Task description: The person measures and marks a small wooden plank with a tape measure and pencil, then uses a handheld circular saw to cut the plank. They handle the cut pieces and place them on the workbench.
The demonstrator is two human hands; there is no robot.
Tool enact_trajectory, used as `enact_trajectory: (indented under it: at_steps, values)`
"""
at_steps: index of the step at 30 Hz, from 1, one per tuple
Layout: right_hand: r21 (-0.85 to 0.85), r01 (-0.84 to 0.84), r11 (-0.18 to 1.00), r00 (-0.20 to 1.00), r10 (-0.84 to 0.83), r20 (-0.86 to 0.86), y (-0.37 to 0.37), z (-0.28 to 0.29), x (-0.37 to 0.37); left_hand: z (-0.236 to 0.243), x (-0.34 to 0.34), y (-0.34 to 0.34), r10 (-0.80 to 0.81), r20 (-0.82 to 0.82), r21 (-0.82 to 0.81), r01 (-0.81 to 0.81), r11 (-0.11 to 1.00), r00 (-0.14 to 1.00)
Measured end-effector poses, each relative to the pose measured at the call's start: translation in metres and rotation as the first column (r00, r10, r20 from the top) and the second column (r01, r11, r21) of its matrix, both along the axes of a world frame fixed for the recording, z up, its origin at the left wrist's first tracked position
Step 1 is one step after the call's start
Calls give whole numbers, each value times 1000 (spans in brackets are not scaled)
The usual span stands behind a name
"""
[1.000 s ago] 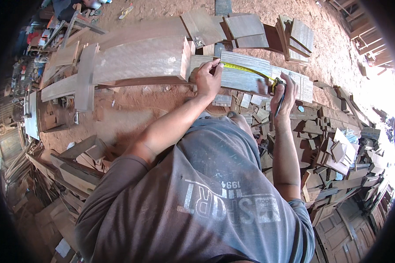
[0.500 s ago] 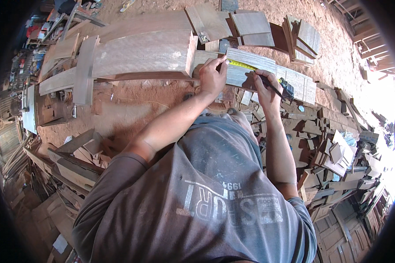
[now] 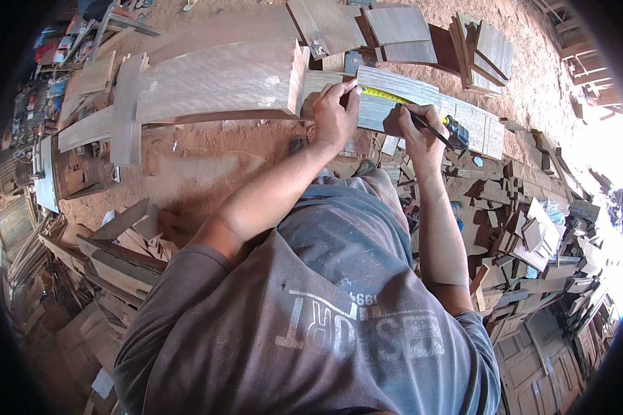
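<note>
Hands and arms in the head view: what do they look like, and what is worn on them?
The left hand and right hand show no gloves. Both forearms are bare, without a visible watch. The short sleeves of a faded grey T-shirt end near the elbows.

A person wears a loose, short-sleeved T-shirt (image 3: 304,270) in faded grey, brownish at one side and bluish at the other, its chest bearing worn white block lettering (image 3: 342,332), with pale specks scattered above. The sleeves (image 3: 176,287) leave both forearms (image 3: 273,187), left hand (image 3: 336,116) and right hand (image 3: 424,135) bare.
</note>
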State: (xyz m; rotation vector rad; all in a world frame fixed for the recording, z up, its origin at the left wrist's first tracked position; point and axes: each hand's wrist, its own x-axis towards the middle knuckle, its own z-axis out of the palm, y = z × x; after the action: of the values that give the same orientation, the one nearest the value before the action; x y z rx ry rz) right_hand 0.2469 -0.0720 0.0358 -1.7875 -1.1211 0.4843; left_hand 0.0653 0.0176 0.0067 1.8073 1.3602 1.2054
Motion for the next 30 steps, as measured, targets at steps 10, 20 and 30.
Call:
enact_trajectory:
  at_steps: [10,20,30]
  values:
    - [17,3,1000,1000,-3,4,2,1,-1,1,-1,2,-11,1,-14,11,1000,1000]
    - [-5,-14,1000,999,14,30,3,4,0,4,-1,2,-16,-15,0,16,1000,1000]
    - [-19,-13,1000,1000,13,27,2,1,1,4,-1,2,-17,-16,-14,17,1000,1000]
